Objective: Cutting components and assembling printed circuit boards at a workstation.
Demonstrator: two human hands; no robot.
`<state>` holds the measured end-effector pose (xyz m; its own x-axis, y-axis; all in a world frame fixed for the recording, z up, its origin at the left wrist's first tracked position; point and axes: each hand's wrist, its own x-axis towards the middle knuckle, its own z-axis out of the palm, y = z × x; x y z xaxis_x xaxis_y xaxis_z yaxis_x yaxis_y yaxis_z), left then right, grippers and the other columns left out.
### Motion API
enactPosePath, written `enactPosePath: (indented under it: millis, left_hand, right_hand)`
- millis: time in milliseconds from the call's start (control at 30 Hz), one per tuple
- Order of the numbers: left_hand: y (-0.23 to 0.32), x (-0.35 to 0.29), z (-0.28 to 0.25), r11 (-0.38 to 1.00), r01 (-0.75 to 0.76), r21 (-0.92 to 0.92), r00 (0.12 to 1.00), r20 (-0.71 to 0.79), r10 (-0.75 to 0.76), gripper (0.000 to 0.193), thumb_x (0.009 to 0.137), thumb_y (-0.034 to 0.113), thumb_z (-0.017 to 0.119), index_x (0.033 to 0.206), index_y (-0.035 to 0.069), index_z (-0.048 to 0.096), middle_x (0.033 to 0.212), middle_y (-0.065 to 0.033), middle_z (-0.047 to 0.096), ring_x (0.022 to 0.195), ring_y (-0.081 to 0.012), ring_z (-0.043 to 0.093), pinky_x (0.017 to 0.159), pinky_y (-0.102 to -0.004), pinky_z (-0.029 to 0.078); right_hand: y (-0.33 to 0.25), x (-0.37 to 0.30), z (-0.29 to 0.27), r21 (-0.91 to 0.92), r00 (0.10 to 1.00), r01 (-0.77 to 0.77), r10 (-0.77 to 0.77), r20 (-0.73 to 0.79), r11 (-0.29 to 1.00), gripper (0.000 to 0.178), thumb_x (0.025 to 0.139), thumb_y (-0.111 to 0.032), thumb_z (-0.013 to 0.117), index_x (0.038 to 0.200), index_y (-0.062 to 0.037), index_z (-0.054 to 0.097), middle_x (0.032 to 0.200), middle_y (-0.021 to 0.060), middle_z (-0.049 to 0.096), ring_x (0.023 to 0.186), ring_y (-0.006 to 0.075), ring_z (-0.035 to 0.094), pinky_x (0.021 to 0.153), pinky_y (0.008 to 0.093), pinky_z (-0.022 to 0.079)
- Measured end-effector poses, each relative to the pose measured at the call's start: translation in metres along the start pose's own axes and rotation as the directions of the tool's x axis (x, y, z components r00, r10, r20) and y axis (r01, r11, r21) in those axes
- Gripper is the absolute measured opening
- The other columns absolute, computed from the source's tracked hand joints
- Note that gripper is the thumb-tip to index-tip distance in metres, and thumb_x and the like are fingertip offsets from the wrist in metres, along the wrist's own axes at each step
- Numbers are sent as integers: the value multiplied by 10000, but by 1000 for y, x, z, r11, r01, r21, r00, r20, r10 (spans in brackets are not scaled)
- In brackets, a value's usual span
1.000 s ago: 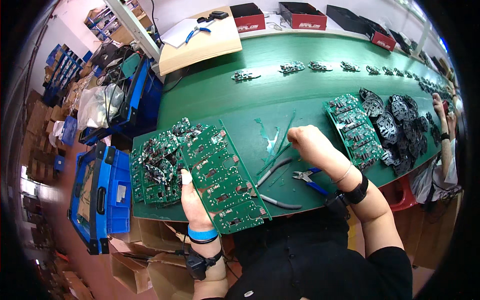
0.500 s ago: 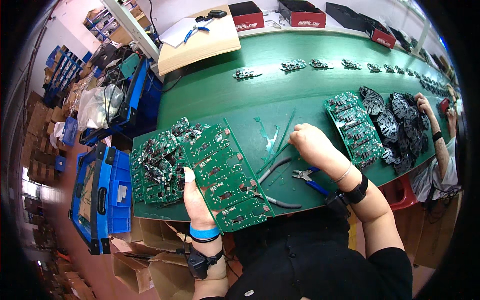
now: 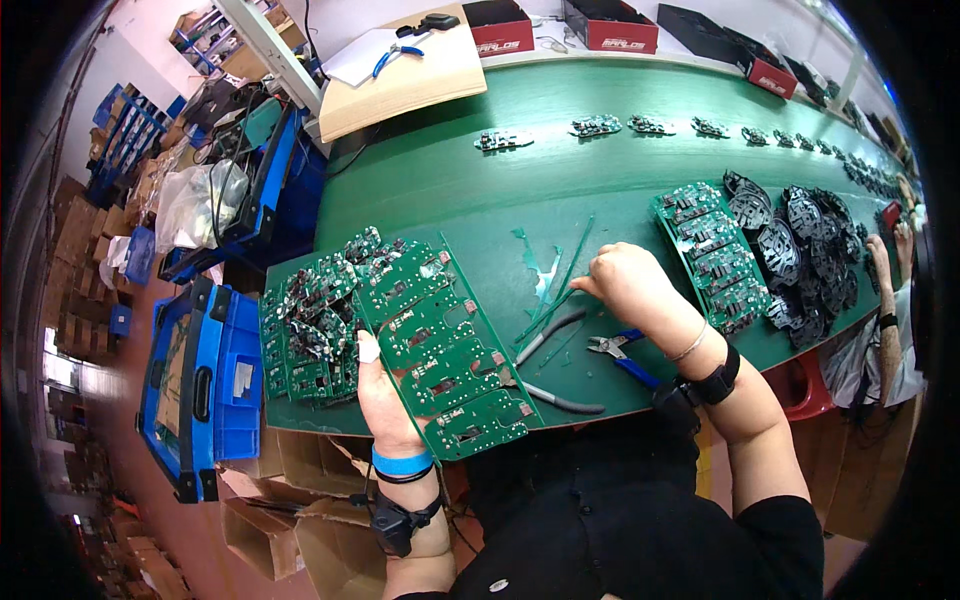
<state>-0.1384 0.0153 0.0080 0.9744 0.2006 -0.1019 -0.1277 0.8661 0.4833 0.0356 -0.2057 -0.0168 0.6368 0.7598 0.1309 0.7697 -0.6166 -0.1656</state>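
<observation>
My left hand (image 3: 388,405) grips the near-left edge of a green circuit board panel (image 3: 445,360), thumb on its edge and the other fingers hidden beneath. The panel is tilted, and several small boards are joined in it. My right hand (image 3: 628,285) is closed in a pinch at the upper end of a thin green strip (image 3: 548,318) on the table. Below the strip lie grey-handled pliers (image 3: 560,400), partly covered by the panel. Blue-handled cutters (image 3: 625,362) rest under my right wrist. Green scraps (image 3: 541,270) lie beyond the strip.
A heap of populated circuit boards (image 3: 315,330) sits left of the panel. On the right are another board panel (image 3: 712,258) and piled black plastic parts (image 3: 810,250), near a co-worker's hand (image 3: 878,262). Single boards (image 3: 505,140) line the far table. Blue crates (image 3: 215,390) stand at left.
My right hand has shifted slightly right, still at the strip's end. The panel in my left hand has moved slightly up and left. The co-worker's hand has left the black parts.
</observation>
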Motion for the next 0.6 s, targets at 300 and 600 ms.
enactPosePath:
  millis: [300,600]
  left_hand:
    - [7,-2,-3,986,-96,133,993,-50,103,493,946,430,326,1299,92,392,1236,-159,491,1057,-322,537,854,-493,477]
    - [0,5,-5,989,-116,89,989,-84,124,419,938,411,381,1258,146,433,1223,-120,503,1045,-307,543,846,-495,481]
  right_hand:
    - [6,1,-2,-25,997,-59,60,48,998,147,751,-171,610,805,-35,623,809,131,592,820,291,568,683,364,472]
    - [-61,-45,-17,104,899,354,-369,235,929,1104,421,-397,839,1328,-30,328,1301,143,389,1225,317,343,968,452,301]
